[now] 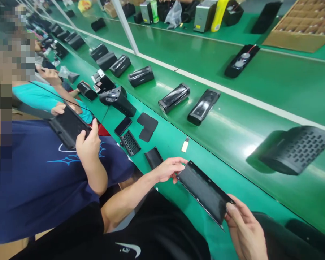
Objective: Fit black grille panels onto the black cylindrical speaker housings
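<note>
Between my two hands is a black rectangular panel (204,191) with a shallow rim and small clips along its edges, its hollow side toward me. My left hand (172,169) pinches the panel's upper left end, thumb on top. At the lower right end, my right hand (245,220) grips it with the thumb on the inner face and the fingers behind. Close to my left hand, a smaller curved black piece (154,157) lies on the green bench (170,144). Just beyond are a perforated black cover (130,143) and a flat black sheet (147,126).
On my left, a co-worker in a navy shirt (43,195) holds a similar black panel (70,126). Several black speaker-like units, one a glossy unit (204,107), sit on the green conveyor (233,119). A perforated unit (295,150) stands at right. A phone (123,126) lies on the bench.
</note>
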Tool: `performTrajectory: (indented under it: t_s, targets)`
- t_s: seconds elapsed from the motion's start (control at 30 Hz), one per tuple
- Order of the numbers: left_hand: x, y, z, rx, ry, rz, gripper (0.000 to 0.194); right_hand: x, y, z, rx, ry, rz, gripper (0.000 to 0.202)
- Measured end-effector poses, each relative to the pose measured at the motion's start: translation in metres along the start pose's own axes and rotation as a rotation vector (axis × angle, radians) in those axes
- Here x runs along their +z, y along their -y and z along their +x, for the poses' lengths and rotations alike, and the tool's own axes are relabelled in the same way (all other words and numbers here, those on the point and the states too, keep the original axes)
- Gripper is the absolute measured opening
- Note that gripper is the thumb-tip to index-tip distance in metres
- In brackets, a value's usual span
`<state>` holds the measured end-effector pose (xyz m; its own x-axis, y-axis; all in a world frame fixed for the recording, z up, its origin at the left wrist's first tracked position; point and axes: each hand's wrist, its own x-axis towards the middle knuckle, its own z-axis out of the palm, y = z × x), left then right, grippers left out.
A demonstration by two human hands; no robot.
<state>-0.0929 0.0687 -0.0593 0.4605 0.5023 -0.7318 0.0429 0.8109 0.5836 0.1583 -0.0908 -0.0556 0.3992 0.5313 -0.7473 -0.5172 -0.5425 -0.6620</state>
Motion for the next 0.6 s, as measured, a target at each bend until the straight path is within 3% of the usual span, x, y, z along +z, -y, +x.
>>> performTrajectory:
  t_s: [0.2,0.6]
  targets:
    - [0.010,0.004,-0.013,0.032,0.037,0.036,0.055,-0.004,-0.008,-0.028,0.030,-0.122,0.146,0.064]
    - [0.012,0.016,-0.021,0.077,0.028,0.081,0.055,-0.005,-0.008,-0.031,0.087,-0.184,0.162,0.066]
